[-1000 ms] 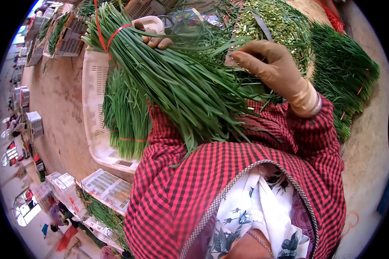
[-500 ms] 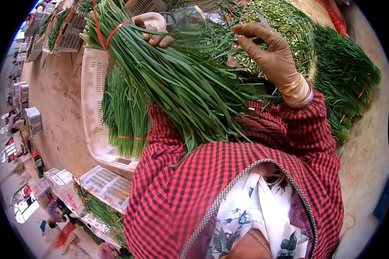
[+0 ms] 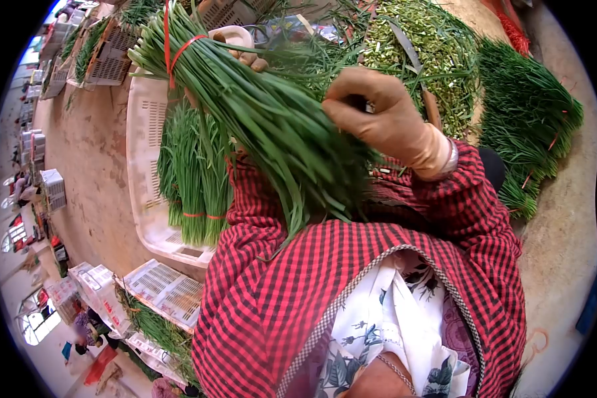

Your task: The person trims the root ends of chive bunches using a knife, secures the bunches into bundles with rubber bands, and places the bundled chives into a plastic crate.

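A large bunch of garlic chives (image 3: 265, 113), tied near its pale cut ends with a red band (image 3: 182, 50), is held up at a slant in front of my body. Around it from beneath wraps my left hand (image 3: 251, 61); only brownish gloved fingertips show past the stems. My right hand (image 3: 385, 116), in a tan glove, is closed in a pinch against the leafy side of the bunch. Whatever lies between its fingertips is hidden. Behind that hand a knife (image 3: 406, 48) with a brown handle rests on chopped chive ends (image 3: 438, 46).
A white plastic crate (image 3: 144, 166) at left holds banded chive bunches (image 3: 196, 166). More dark green chives (image 3: 527, 113) are heaped at right, below red twine (image 3: 511, 30). Other crates (image 3: 166, 288) line the floor, with people in the far lower left.
My right hand has moved left and down onto the leaves, its fingers curling closer. The knife, partly covered before, now shows. The bunch has shifted slightly, and its leaf ends are blurred.
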`<state>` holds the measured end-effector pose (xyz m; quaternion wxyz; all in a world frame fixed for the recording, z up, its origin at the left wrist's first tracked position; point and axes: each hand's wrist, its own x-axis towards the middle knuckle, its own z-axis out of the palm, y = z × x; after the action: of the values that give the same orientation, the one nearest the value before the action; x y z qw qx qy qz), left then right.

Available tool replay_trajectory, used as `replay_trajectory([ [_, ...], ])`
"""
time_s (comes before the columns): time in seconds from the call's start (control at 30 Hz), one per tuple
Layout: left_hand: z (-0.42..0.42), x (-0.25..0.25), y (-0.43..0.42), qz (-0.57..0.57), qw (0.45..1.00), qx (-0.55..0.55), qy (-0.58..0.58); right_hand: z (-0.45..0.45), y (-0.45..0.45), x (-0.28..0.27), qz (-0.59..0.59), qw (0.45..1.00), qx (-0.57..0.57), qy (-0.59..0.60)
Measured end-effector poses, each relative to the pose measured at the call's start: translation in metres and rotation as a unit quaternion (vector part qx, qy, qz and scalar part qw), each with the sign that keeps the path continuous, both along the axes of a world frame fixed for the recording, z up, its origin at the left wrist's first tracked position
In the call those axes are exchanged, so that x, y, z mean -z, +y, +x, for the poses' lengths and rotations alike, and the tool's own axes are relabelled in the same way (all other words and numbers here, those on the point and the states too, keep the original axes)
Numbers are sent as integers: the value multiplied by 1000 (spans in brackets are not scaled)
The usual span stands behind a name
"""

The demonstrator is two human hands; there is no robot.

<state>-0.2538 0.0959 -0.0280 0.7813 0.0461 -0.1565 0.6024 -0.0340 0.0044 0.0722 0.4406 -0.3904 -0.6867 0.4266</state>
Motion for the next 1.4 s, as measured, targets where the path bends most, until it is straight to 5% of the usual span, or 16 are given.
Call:
replay_trajectory([
  [0.1, -8, 1, 4, 7, 1000, -9, 25, 34, 3, 18, -74, 993, 78, 55],
  [0.23, -3, -15, 3, -182, 904, -228, 312, 83, 3, 41, -163, 964, 177, 111],
  [0.6, -18, -7, 0, -236, 887, -245, 312, 77, -14, 45, -146, 976, 135, 93],
  [0.73, -18, -6, -2, -225, 891, -239, 314, 72, -21, 26, -172, 955, 149, 189],
  [0.8, -17, -7, -2, -237, 896, -229, 299, 77, -25, 10, -293, 948, 40, 118],
  [0.93, -22, 3, 6, -220, 905, -225, 286, 56, -22, 10, -265, 964, -5, 1],
  [0.97, -24, 8, 6, -220, 905, -225, 285, 50, -16, 11, -335, 941, -7, -43],
  [1.07, -22, 8, 7, -219, 916, -208, 264, 29, -12, 24, -360, 931, -50, -7],
  [1.1, -19, 7, 6, -223, 911, -217, 271, 21, -15, 26, -340, 935, -66, 73],
  [1.27, -6, -16, -7, -291, 862, -265, 319, 31, -24, 6, -128, 986, -3, 104],
  [1.4, -2, -16, -8, -289, 872, -253, 305, 57, -14, 4, -199, 976, 36, 78],
])
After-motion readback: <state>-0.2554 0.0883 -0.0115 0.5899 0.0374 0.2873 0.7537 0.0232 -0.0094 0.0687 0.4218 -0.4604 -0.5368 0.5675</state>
